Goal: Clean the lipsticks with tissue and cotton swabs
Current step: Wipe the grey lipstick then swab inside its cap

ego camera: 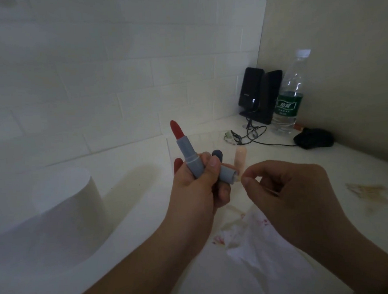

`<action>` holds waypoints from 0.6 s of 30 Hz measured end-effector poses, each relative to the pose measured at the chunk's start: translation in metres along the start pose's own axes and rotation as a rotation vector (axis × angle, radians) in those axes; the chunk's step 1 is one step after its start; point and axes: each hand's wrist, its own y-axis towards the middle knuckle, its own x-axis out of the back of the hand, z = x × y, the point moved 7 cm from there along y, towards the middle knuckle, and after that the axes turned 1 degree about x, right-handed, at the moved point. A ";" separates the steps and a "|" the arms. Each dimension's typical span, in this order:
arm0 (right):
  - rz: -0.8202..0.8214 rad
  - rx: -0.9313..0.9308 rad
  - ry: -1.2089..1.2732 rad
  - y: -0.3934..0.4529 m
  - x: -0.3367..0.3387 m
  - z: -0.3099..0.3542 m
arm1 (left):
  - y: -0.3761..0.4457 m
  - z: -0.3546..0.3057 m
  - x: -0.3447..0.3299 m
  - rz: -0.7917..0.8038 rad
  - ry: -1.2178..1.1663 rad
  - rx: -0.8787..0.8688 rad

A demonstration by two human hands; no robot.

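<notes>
The scene is dim, and fine detail is lost in the shadowed areas. Both forearms are cut off by the lower frame edge.

The left hand point(197, 182) grips an open lipstick point(185, 150) around its grey-blue base, with the fingers curled about the tube. The red bullet points up and slightly left, raised above the desk point(146, 194). The same hand also holds a second grey-blue tube point(226, 172), probably the cap, lying roughly level with its open end facing right. What is inside that opening is hard to make out.

The right hand point(287, 191) pinches a thin cotton swab point(270, 190) between thumb and forefinger, its fingers curled. The swab's tip sits at the open end of the second tube; the tip itself is hidden behind the fingertips, and only a short part of the stick shows.

A pale peach tube point(241, 159) stands upright on the desk just behind the hands, partly covered by them. A white tissue point(249, 238) with red smears lies on the desk below the right hand, partly hidden by the wrist.

A toilet paper roll point(63, 198) stands at the left. In the far corner stand two black speakers point(260, 94) and a clear water bottle point(290, 96) with a green label; its liquid level cannot be read. A dark object point(314, 138) beside the bottle cannot be identified. A brownish stain point(370, 193) marks the desk at the right.
</notes>
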 end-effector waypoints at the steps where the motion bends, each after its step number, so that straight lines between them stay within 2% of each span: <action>1: -0.018 0.047 -0.039 -0.001 0.002 0.005 | 0.000 0.001 -0.001 0.006 -0.024 0.010; 4: -0.028 0.136 -0.118 -0.002 0.006 0.012 | 0.000 0.001 -0.003 0.012 -0.081 0.035; 7: 0.002 0.150 -0.152 -0.004 0.002 0.015 | 0.000 -0.001 0.000 -0.007 -0.097 0.038; 10: 0.050 0.119 -0.089 -0.005 -0.004 0.014 | -0.001 -0.002 0.000 0.005 -0.065 0.024; 14: 0.031 0.073 0.082 -0.006 -0.002 0.011 | -0.003 -0.002 -0.004 0.025 -0.027 0.014; 18: 0.042 -0.006 0.055 -0.003 -0.003 0.002 | -0.004 -0.003 -0.005 0.025 0.034 -0.020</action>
